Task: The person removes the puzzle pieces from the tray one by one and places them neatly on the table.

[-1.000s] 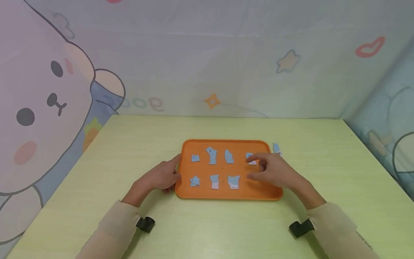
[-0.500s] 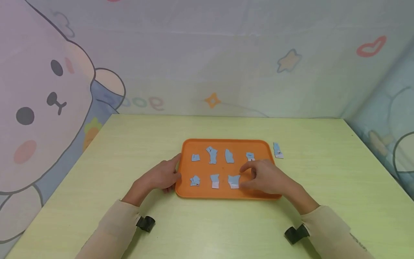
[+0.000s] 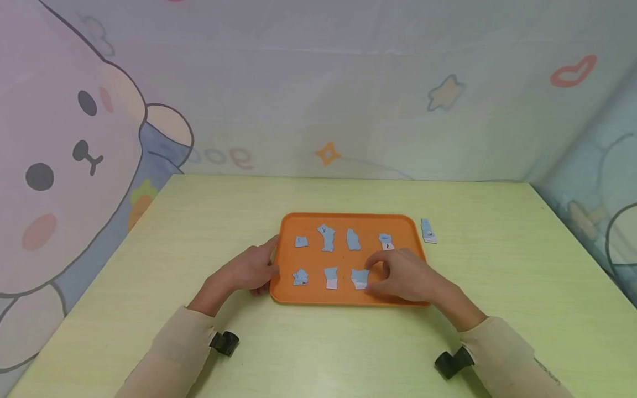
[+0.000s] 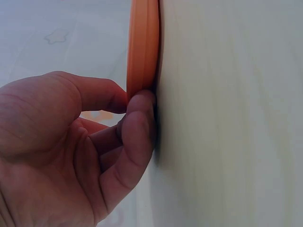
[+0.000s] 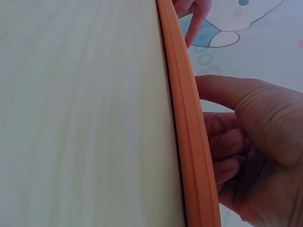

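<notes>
An orange tray (image 3: 343, 260) lies on the table with several torn light-blue paper pieces in two rows. At its left edge my left hand (image 3: 250, 270) holds the rim, thumb on top and fingers curled against the outer side, as the left wrist view shows. My right hand (image 3: 405, 275) is over the tray's front right part. Its thumb and index finger are apart, at the right side of a blue-and-pink paper piece (image 3: 359, 279); whether they touch it I cannot tell. In the right wrist view the tray's side wall (image 5: 187, 118) hides the paper.
Another paper piece (image 3: 428, 231) lies on the table (image 3: 478, 243) just right of the tray. Other pieces in the tray include a front-row piece (image 3: 330, 278) and a back-row piece (image 3: 386, 241). A patterned cloth (image 3: 368, 94) hangs behind the table.
My right hand has moved left and toward the tray's front, from the back right piece to the front-row piece. The paper beside the tray is now uncovered. My left hand stays at the rim.
</notes>
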Motion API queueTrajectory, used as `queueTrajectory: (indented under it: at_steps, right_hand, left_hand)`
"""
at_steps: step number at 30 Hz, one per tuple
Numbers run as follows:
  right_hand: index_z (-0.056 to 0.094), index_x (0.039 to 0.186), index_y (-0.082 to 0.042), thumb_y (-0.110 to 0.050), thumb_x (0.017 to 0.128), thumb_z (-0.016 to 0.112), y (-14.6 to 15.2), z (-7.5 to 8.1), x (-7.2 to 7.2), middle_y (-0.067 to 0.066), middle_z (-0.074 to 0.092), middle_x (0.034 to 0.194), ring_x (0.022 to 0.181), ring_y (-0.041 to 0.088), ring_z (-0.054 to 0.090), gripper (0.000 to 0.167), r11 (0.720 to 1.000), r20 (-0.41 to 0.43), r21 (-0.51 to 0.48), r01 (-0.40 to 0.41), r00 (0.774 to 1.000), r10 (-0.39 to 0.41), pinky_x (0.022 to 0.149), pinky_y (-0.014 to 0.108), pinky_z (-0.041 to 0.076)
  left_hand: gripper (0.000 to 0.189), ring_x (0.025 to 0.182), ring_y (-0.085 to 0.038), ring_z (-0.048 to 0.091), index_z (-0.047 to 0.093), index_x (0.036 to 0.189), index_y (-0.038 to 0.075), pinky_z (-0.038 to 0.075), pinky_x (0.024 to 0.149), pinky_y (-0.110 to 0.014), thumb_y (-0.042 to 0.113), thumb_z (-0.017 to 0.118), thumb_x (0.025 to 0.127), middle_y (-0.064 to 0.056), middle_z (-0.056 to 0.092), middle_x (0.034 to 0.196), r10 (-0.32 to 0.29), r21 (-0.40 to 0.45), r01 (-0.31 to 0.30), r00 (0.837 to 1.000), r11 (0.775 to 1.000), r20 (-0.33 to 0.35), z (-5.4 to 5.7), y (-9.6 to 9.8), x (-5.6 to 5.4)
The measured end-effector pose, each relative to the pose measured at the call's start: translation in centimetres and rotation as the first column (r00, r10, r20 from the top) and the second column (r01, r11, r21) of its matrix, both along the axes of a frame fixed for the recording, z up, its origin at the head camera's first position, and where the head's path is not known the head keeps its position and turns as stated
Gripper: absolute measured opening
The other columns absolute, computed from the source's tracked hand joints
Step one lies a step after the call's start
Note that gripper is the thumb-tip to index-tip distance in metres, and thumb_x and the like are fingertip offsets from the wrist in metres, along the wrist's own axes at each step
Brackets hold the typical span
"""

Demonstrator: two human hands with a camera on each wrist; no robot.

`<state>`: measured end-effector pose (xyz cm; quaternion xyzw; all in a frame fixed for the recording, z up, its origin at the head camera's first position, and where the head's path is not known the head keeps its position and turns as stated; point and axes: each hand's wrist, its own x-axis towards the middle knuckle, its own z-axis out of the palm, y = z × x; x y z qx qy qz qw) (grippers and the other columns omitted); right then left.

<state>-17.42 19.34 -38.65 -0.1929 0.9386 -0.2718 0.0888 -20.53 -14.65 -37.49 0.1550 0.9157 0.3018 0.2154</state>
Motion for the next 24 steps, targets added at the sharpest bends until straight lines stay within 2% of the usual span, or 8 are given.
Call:
queueTrajectory:
  at_steps: [9,24]
  right_hand:
    - [0.075,0.113,-0.013,-0.032,0.087,0.085,-0.01,-0.29,-0.21,-0.008,0.045,0.060,0.057,0.011,0.044,0.034,1.000,-0.005,0.004,-0.013,1.000,0.013,0.055,0.024,0.031]
    - [0.072,0.118,-0.010,-0.028,0.089,0.084,0.33,-0.87,-0.48,-0.009,0.043,0.059,0.054,0.007,0.041,0.036,0.997,0.022,-0.064,-0.034,0.999,0.035,0.054,0.023,0.031]
  left_hand:
    - [0.078,0.050,-0.016,0.059,0.012,0.169,0.002,0.054,0.052,-0.031,0.004,0.046,0.099,-0.007,0.064,0.066,-0.001,-0.004,0.001,1.000,1.000,-0.002,0.20,0.10,-0.12]
    - [0.078,0.050,-0.016,0.059,0.012,0.169,0.002,0.054,0.052,-0.031,0.005,0.046,0.099,-0.007,0.064,0.065,0.013,0.007,-0.013,1.000,1.000,0.010,0.11,0.06,0.00]
